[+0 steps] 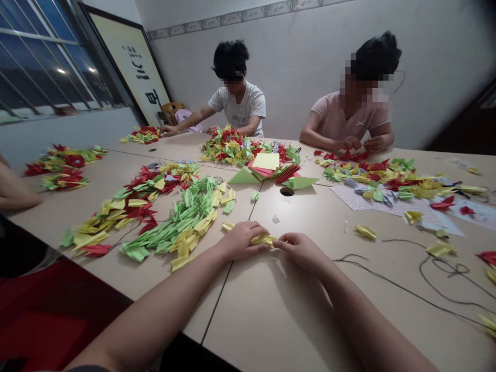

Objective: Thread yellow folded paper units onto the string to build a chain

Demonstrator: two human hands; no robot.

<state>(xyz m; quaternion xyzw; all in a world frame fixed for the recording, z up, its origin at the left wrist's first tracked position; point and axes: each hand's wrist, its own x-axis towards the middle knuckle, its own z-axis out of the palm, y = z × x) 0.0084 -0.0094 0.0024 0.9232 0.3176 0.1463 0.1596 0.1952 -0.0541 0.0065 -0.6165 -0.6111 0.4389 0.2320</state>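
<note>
Near the middle of the table, a folded yellow paper piece (263,239) is between my two hands. My left hand (244,239) is closed round its left part, fingers bent over it. The fingertips of my right hand (296,249) pinch its right end. Another yellow folded piece (228,226) lies just beyond my left hand. To the left is a long pile of green folded pieces (174,222), with yellow ones (194,235) along its near side.
Red, yellow and green pieces (228,147) are heaped before a person in white. Square paper sheets (265,161) lie beyond my hands. A person in pink sits at right behind more pieces (387,178). Black cord (403,294) runs across the right side. A bare arm (15,191) rests at left.
</note>
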